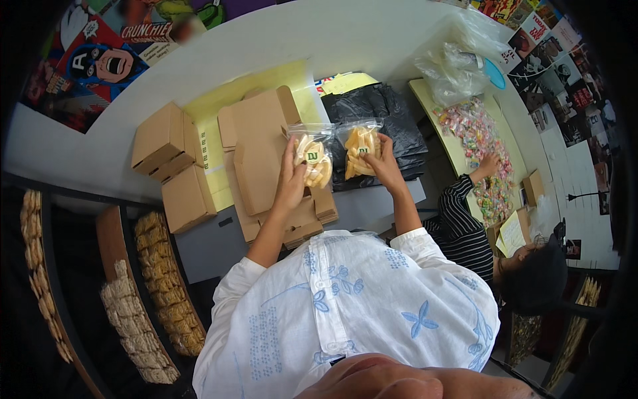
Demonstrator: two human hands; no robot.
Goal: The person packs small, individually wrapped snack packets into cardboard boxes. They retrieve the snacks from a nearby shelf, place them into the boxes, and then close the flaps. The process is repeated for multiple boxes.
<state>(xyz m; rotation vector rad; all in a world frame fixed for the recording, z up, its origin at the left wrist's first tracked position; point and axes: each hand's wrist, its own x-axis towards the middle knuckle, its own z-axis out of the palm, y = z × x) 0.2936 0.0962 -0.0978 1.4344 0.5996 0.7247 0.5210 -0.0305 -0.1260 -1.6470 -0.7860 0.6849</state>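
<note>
My left hand (293, 184) grips a clear zip-top bag of pale yellow snack pieces (315, 172) by its left side. A round sticker with green lettering marks the front of that bag. In my right hand (386, 163) is a second zip-top bag of similar snacks (355, 139), with my thumb across its front. Both bags are held up side by side, their zip edges away from me. Beneath the left one lies a stack of flattened cardboard boxes (259, 164). Black plastic bags (408, 134) lie behind and under the right one.
Folded-up cardboard boxes (159, 134) stand at the left on yellow paper (204, 104) over a grey table (192, 254). At right, a person in a striped sleeve (456, 199) reaches into wrapped sweets (491, 159) on another table. Shelves of packed snacks (169, 289) stand lower left.
</note>
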